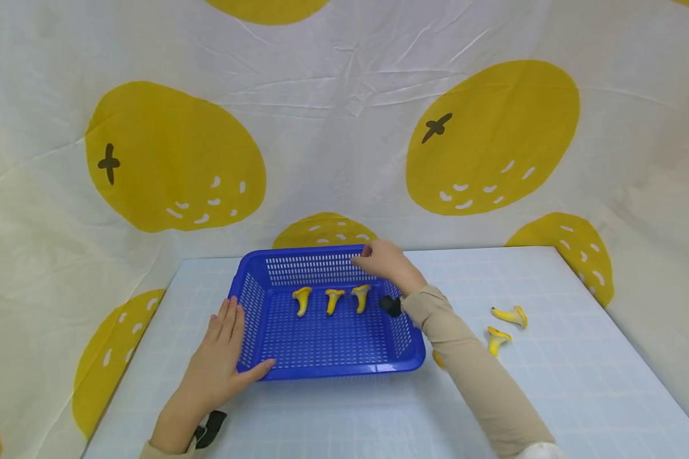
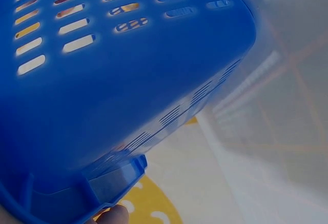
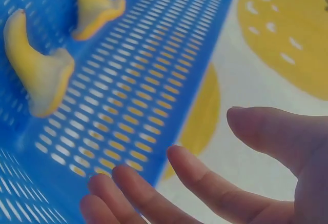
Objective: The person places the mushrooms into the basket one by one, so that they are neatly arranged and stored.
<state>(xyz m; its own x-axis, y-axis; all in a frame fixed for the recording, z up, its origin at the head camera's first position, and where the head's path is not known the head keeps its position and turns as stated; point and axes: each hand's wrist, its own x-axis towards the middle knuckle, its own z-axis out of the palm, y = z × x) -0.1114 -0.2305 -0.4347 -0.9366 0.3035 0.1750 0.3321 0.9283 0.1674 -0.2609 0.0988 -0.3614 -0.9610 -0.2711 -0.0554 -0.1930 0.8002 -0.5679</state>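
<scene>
A blue plastic basket [image 1: 327,371] with slotted walls stands on the table. Three yellow mushrooms, the left one [image 1: 302,301], the middle one [image 1: 333,301] and the right one [image 1: 360,298], lie in a row inside it. My left hand [image 1: 218,363] rests along the basket's left rim, fingers straight and thumb over the front corner. Above the far right corner is my right hand [image 1: 392,264]; the right wrist view shows its thumb and fingers [image 3: 200,175] spread apart around bare space. Only a fingertip [image 2: 114,215] of the left hand shows at the rim in the left wrist view.
Right of the basket, two more yellow mushrooms, one farther back [image 1: 512,316] and one nearer [image 1: 497,340], lie on the pale checked table [image 1: 580,382]. Another mushroom [image 1: 438,359] is mostly hidden by my right sleeve [image 1: 476,363]. A fruit-patterned cloth [image 1: 344,159] hangs behind.
</scene>
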